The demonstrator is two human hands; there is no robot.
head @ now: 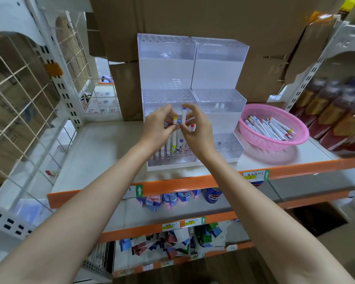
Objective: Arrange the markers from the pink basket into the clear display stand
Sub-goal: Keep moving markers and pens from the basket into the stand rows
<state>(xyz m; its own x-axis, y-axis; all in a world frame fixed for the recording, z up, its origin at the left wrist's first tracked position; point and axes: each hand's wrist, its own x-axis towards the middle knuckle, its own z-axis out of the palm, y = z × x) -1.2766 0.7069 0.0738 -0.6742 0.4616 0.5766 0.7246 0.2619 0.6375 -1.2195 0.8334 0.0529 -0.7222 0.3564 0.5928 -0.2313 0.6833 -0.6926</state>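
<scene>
At the far left we see a white wire grid panel [29, 95] standing beside the shelf [103, 148], whose pale top has an orange front edge. Moving right, the left hand [158, 126] reaches in over the shelf, thumb and fingertips pressed together on the top of a yellow-capped marker [175, 121]. That marker is upright among a small cluster of markers [173, 144] standing in the front, lowest tier of the clear display stand [193, 64]. They have white barrels with a coloured cap and a matching coloured band lower down.

Just beside it, the right hand [197, 128] has its fingers curled round a taller blue-capped marker [184, 113], which rises above the others. We cannot tell whether its lower end sits in a hole. The two hands nearly touch.

The stand is a pair of transparent stepped units side by side, each tier drilled with rows of holes. The upper tiers and the right unit hold almost nothing. Cardboard boxes [193, 15] stack behind it.

Right of the stand, near its base, the pink basket [260, 143] rests on the shelf with a heap of loose markers [268, 128] lying flat inside, caps in yellow, red and blue. At the far right stand blurred dark bottles [336, 115].
</scene>
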